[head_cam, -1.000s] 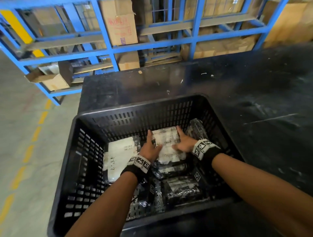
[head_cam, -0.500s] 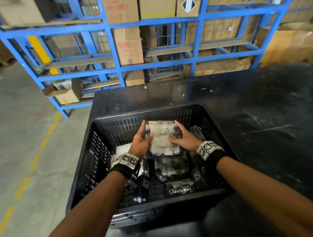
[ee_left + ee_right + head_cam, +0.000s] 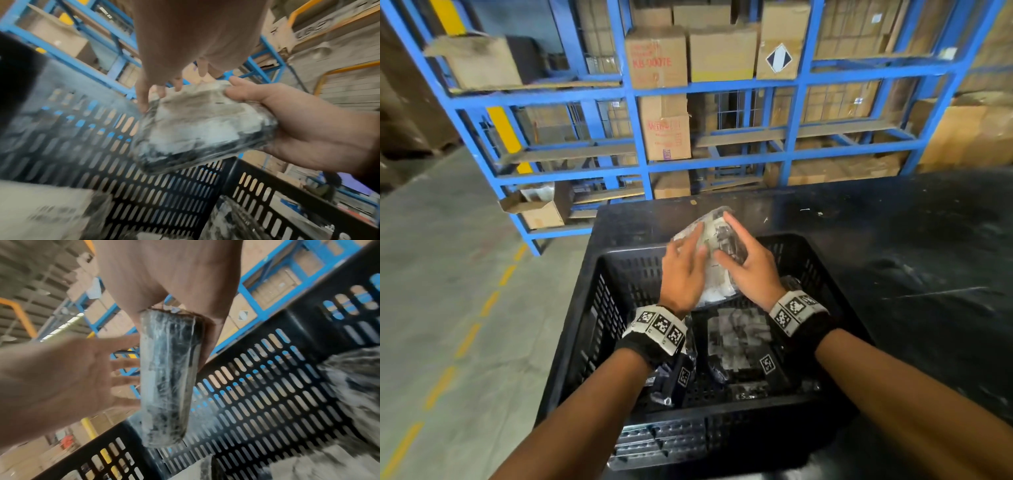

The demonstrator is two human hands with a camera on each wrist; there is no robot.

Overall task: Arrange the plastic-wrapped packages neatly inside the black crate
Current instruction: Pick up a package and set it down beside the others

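In the head view a plastic-wrapped package (image 3: 715, 284) is tilted up on edge above the far wall of the black slotted crate (image 3: 599, 308). My right hand (image 3: 748, 270) grips it from the right, thumb and fingers round its edges (image 3: 168, 378). My left hand (image 3: 683, 270) touches its left face with straight, spread fingers (image 3: 144, 104). In the left wrist view the package (image 3: 201, 129) is blurred. Several more wrapped packages (image 3: 736, 335) lie flat on the crate floor under my wrists.
The crate stands at the left end of a black table (image 3: 893, 257). Beyond it are blue steel racks (image 3: 640, 164) full of cartons. An open carton (image 3: 537, 209) sits by the rack foot. Concrete floor with yellow dashes (image 3: 448, 308) lies left.
Both hands have raised the package from the crate floor to above the far rim and tipped it from flat onto its edge. My left hand has loosened to straight fingers.
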